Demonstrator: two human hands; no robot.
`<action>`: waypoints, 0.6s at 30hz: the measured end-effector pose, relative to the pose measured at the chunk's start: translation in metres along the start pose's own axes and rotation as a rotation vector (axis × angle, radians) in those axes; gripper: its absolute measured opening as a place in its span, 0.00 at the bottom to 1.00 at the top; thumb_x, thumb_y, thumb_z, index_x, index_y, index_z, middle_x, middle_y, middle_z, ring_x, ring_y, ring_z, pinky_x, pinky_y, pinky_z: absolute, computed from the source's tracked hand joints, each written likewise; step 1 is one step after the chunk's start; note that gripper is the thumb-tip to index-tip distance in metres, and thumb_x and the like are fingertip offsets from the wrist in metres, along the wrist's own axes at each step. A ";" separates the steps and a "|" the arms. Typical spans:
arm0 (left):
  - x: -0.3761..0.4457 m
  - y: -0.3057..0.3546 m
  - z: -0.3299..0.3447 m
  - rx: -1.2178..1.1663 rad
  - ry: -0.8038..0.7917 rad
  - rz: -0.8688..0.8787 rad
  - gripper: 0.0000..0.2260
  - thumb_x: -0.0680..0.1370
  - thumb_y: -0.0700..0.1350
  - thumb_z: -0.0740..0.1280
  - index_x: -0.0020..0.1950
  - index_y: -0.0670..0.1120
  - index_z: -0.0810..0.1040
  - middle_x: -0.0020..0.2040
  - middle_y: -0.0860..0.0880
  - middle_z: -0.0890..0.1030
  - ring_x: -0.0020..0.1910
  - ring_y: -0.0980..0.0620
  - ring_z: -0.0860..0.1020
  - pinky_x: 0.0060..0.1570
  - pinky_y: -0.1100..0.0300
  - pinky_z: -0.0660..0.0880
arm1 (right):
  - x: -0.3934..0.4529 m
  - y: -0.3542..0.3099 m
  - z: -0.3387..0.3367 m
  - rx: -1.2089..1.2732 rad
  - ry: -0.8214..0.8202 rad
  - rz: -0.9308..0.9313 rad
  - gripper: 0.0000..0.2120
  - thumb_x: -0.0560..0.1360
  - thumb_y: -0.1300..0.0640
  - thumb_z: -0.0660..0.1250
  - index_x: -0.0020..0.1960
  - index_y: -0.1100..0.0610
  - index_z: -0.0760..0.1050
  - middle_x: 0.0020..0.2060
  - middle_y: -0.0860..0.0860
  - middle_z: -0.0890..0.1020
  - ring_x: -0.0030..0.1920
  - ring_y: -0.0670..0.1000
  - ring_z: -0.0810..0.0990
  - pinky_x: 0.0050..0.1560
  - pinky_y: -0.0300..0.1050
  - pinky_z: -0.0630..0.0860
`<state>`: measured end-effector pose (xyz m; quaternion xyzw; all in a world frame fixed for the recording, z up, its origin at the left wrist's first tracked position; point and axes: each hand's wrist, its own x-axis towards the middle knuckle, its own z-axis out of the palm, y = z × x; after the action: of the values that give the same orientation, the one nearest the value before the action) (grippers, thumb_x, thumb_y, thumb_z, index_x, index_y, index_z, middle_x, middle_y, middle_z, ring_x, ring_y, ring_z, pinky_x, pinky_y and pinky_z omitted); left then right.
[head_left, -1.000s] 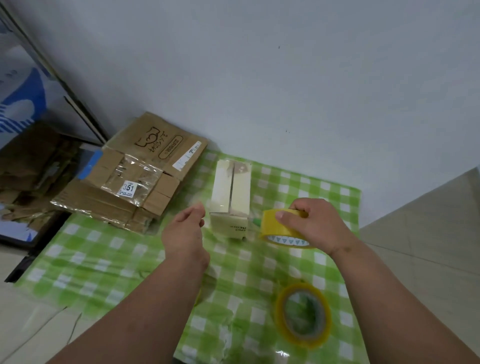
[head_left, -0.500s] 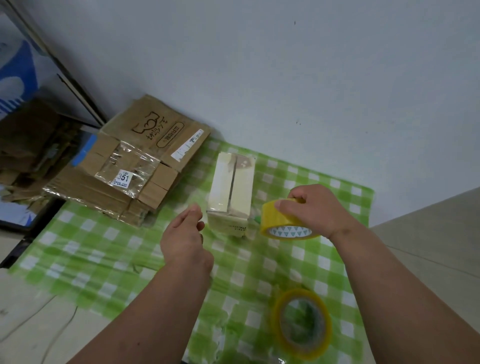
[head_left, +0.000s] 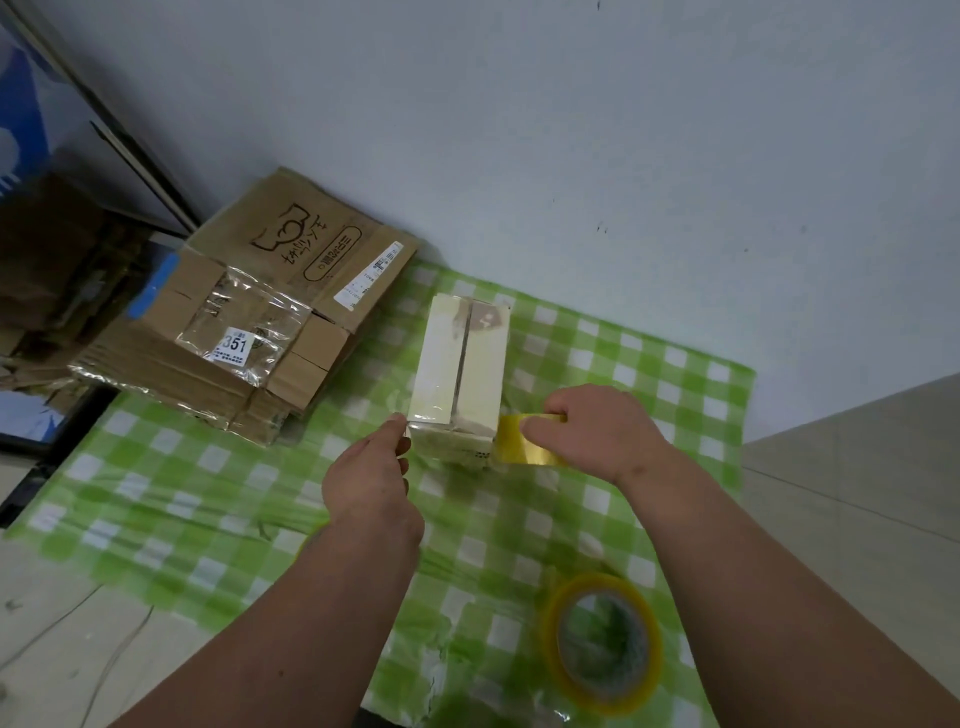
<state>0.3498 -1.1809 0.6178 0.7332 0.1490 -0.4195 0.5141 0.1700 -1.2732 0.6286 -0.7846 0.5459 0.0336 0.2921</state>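
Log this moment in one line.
left hand: pinches tape end | right hand: grips tape roll | box: on checked cloth

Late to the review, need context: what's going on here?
A person is taping a cream box on a green checked cloth. The right grip holds a yellow tape roll at the box's near right corner. The left grip appears to pinch the tape end at the near left corner, with clear tape stretched across the box's near edge. A second roll lies flat on the cloth nearer the person. Flattened cardboard boxes are stacked to the left.
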 end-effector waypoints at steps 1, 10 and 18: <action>0.001 0.001 0.000 0.015 0.011 -0.008 0.10 0.71 0.49 0.77 0.35 0.46 0.81 0.38 0.51 0.83 0.39 0.54 0.78 0.41 0.57 0.73 | 0.002 -0.003 0.003 -0.027 0.005 -0.003 0.20 0.73 0.41 0.60 0.29 0.52 0.64 0.27 0.46 0.69 0.32 0.49 0.71 0.44 0.46 0.65; 0.007 0.014 0.000 0.238 -0.009 0.000 0.10 0.69 0.48 0.72 0.40 0.41 0.82 0.37 0.49 0.78 0.34 0.50 0.72 0.34 0.58 0.68 | 0.009 -0.012 0.017 -0.197 0.085 0.070 0.25 0.73 0.34 0.51 0.30 0.51 0.71 0.28 0.46 0.76 0.34 0.46 0.74 0.56 0.53 0.61; 0.016 0.020 -0.007 0.343 -0.108 0.013 0.23 0.70 0.54 0.77 0.59 0.48 0.75 0.56 0.46 0.76 0.54 0.43 0.74 0.54 0.48 0.73 | 0.010 -0.021 0.020 -0.223 0.125 0.124 0.16 0.74 0.40 0.55 0.38 0.49 0.74 0.30 0.44 0.76 0.34 0.44 0.72 0.59 0.53 0.60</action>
<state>0.3754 -1.1870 0.6188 0.7874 0.0429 -0.4742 0.3914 0.1976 -1.2673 0.6171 -0.7774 0.6034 0.0632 0.1658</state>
